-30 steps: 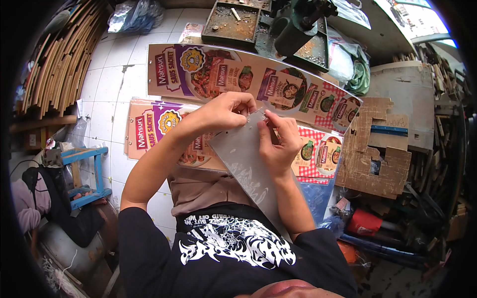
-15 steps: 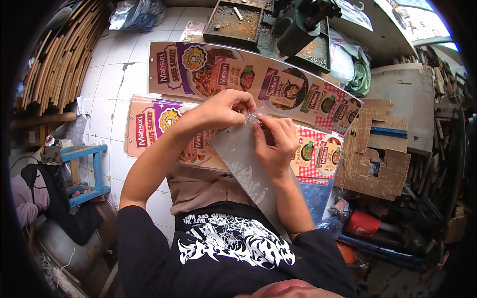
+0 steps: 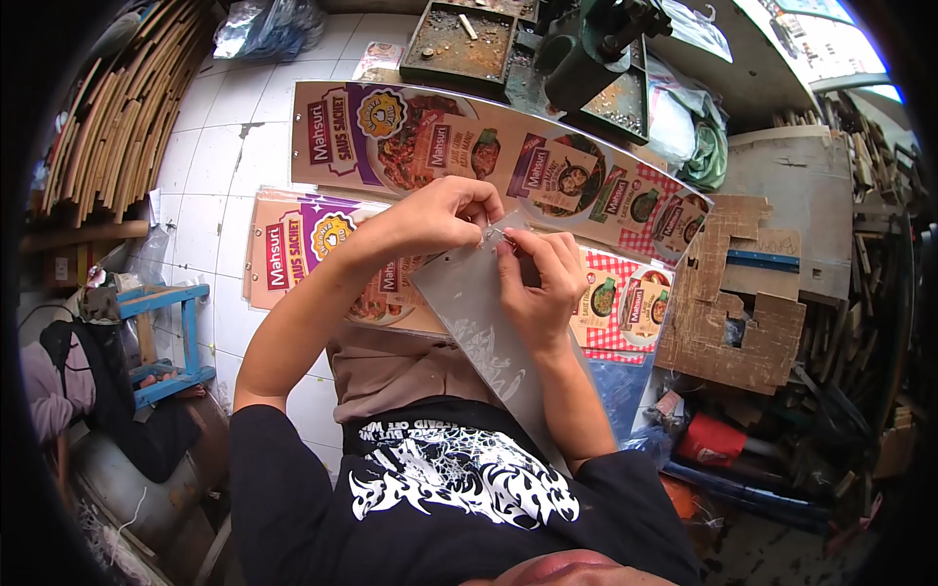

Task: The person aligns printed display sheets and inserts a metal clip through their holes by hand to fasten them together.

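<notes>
A long grey sheet (image 3: 481, 327) with a glossy, clear-looking surface lies slantwise across my lap, its upper end between my hands. My left hand (image 3: 454, 213) is closed, its fingers curled and its fingertips pinching at that upper end. From the other side, my right hand (image 3: 543, 278) pinches the sheet's edge between thumb and forefinger. A small, shiny clear piece (image 3: 495, 235) shows between the fingertips, too small to name. Under the sheet lies a stack of printed sauce banners (image 3: 283, 249), partly hidden by my left arm. Another printed banner (image 3: 332, 137) lies just beyond it.
A dark metal machine (image 3: 586, 68) with trays stands at the far side. Cut cardboard (image 3: 723, 332) lies to the right. At left are a blue frame (image 3: 191, 337) and stacked cardboard strips (image 3: 127, 127). Blue plastic (image 3: 620, 391) sits by my right forearm.
</notes>
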A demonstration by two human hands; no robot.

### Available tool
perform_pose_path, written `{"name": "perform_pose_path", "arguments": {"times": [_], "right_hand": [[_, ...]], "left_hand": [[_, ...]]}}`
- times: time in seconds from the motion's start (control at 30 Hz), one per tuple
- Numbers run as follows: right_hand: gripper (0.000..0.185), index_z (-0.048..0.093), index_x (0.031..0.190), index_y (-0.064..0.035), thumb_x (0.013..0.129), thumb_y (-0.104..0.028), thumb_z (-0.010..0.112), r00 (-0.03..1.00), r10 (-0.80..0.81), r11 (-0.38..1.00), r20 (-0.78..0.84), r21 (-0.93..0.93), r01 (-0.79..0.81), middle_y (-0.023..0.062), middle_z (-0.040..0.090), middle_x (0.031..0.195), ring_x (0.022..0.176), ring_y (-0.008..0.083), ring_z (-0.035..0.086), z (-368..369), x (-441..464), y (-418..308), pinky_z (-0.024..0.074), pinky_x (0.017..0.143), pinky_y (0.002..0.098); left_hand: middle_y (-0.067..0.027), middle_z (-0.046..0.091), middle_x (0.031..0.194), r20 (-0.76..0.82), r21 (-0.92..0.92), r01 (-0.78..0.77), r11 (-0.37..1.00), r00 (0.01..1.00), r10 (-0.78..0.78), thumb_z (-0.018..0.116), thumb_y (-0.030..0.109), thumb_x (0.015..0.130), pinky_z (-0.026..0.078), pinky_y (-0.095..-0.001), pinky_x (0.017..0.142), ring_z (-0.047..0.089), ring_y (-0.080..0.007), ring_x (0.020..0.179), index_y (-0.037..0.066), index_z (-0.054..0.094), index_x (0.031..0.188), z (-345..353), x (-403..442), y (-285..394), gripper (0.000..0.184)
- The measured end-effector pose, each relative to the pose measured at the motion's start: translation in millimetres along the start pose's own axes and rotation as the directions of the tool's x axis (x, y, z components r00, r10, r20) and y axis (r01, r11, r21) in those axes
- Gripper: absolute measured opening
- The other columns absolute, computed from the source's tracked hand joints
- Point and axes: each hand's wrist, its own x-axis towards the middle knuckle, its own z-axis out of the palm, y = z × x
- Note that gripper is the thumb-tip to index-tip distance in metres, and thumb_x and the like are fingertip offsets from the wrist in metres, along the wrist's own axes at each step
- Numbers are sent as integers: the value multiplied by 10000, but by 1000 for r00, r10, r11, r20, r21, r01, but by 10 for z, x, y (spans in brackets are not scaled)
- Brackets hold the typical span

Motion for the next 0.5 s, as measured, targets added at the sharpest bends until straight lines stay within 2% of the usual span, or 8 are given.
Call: {"name": "perform_pose_path", "arguments": {"times": [0.5], "right_hand": [[215, 740, 984, -45, 781, -3, 796, 1000, -26, 999, -5, -38, 26, 92, 687, 840, 769, 268, 610, 7, 9, -21, 473, 723, 372]], "left_hand": [[-10, 586, 803, -7, 12, 2, 1000, 1000, -2, 634, 10, 736, 456, -233, 663, 563, -72, 757, -25, 620, 1030, 3, -5, -4, 297]]}}
